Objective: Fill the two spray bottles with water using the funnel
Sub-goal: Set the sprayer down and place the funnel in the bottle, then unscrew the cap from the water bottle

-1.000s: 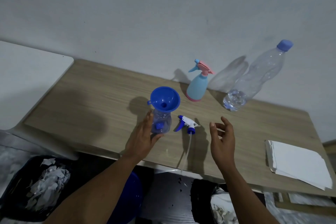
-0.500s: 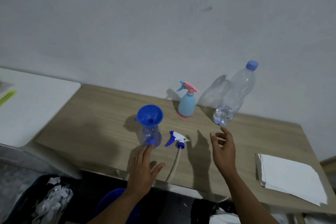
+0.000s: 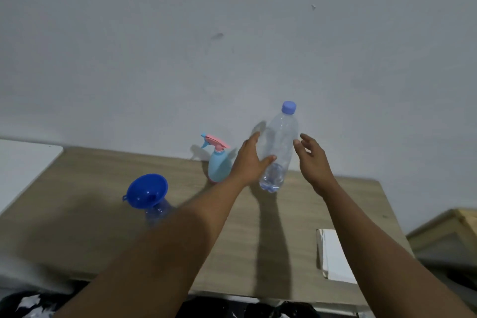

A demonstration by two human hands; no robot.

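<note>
Both hands are stretched to the water bottle [image 3: 281, 137], which stands upright at the back of the table [image 3: 103, 188]. The left hand [image 3: 251, 160] lies against its left side with the thumb across the front; I cannot tell if it grips. The right hand [image 3: 313, 160] is beside it with fingers spread, not touching. The funnel [image 3: 147, 191] sits in the clear spray bottle [image 3: 158, 213]; the blue spray bottle [image 3: 218, 168] stands by the wall.

Single wide-angle head view, forward and down across table [image 3: 335, 204] toward wall [image 3: 232, 33]
</note>
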